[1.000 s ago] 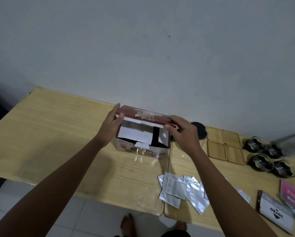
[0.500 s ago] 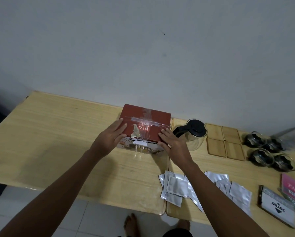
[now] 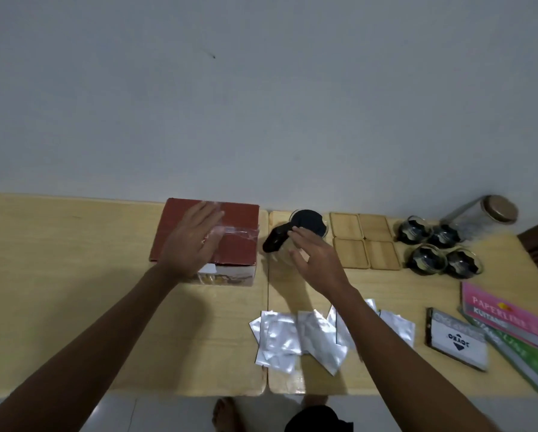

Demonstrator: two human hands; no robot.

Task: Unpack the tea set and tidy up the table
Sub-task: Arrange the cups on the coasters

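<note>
A red cardboard box point(image 3: 239, 219) with clear tape across its top stands closed on the wooden table point(image 3: 74, 260), near the wall. My left hand point(image 3: 190, 244) lies flat on its lid, fingers spread. To its right stands a glass teapot with a black lid and handle point(image 3: 308, 221). My right hand point(image 3: 317, 260) hovers open just in front of the teapot, holding nothing. Several wooden coasters point(image 3: 364, 241) lie in a square right of the pot. Several glass cups point(image 3: 439, 247) stand further right. Silver foil sachets point(image 3: 292, 335) are scattered at the table's front, partly under my right forearm.
A glass jar with a cork lid point(image 3: 482, 213) lies against the wall at the far right. A black-and-white packet point(image 3: 457, 338) and pink and green paper packs point(image 3: 507, 313) lie at the right front. The table's left half is bare wood.
The box was closed and set flat. My right hand has left the box and moved right toward the teapot. My left hand now rests on the lid.
</note>
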